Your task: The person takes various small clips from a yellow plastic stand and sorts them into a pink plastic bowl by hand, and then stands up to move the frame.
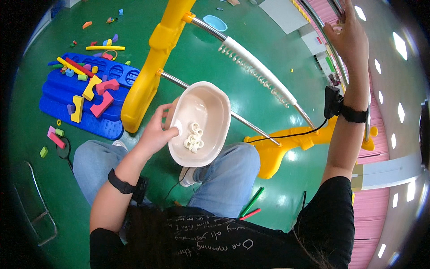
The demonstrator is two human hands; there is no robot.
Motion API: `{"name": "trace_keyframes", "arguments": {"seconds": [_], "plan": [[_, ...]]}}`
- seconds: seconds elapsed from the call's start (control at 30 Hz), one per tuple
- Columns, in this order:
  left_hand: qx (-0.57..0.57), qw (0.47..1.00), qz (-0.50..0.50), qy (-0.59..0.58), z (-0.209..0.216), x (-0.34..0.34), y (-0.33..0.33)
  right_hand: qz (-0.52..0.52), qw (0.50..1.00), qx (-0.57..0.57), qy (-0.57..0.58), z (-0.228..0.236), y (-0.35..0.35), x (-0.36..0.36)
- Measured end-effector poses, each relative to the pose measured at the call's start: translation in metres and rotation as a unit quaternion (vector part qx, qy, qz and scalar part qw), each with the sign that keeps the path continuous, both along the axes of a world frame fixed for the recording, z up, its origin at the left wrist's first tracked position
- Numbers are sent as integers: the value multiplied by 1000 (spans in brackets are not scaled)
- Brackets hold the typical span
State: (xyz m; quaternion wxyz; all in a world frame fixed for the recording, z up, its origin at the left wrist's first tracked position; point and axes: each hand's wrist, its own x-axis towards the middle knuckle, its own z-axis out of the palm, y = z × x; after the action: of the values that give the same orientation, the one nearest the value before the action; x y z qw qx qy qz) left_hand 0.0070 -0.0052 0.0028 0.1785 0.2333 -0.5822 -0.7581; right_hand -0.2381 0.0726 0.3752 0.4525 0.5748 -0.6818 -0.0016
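Tub: the cream tub (pixel 217 107) is up over the knees (pixel 230 175), tipped so its inside shows. It looks like light, hard plastic, smooth and maybe a bit slippery. The rim is a good place to hold, with the thumb inside and the other fingers outside.
Rings: the small white rings (pixel 194 139) sit in a loose heap in the tub. They look very light and stiff, and could slide if the tub tips more. Pinch one by its edge.
Left hand: the left hand (pixel 154 136) has its fingers gripping the left side of the tub, thumb over the rim.
Right hand: the right hand (pixel 354 42) is high up by the top bar (pixel 311 11). Its fingers are bent, near something small and pale, but I cannot tell if they hold it.
In the way: a silver bar (pixel 251 125) runs behind the tub, and a yellow post (pixel 156 49) stands to the left. A black wire (pixel 291 134) hangs from the right wrist.
White pipe: a row of curly loops (pixel 255 71) hangs along the white pipe (pixel 264 69).
Floor: colored blocks (pixel 102 104) lie on the blue board (pixel 58 96), and a blue bowl (pixel 215 23) is farther off.
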Motion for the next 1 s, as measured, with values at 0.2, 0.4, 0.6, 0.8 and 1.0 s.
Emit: {"name": "trace_keyframes", "arguments": {"seconds": [0.2,0.4,0.6,0.8,1.0], "plan": [[-7,1000,1,-4,-1,2,-1,-70,997,37,24,11,5,-28],[-11,1000,5,13,1,4,1,-29,998,4,58,1,10,-19],[-7,999,21,35,9,10,0,180,984,-1,-9,-101,28,29],[19,998,30,57,20,9,-4,135,883,349,-285,-247,47,52],[47,996,26,72,17,9,-4,111,857,345,-366,-296,57,60]]}}
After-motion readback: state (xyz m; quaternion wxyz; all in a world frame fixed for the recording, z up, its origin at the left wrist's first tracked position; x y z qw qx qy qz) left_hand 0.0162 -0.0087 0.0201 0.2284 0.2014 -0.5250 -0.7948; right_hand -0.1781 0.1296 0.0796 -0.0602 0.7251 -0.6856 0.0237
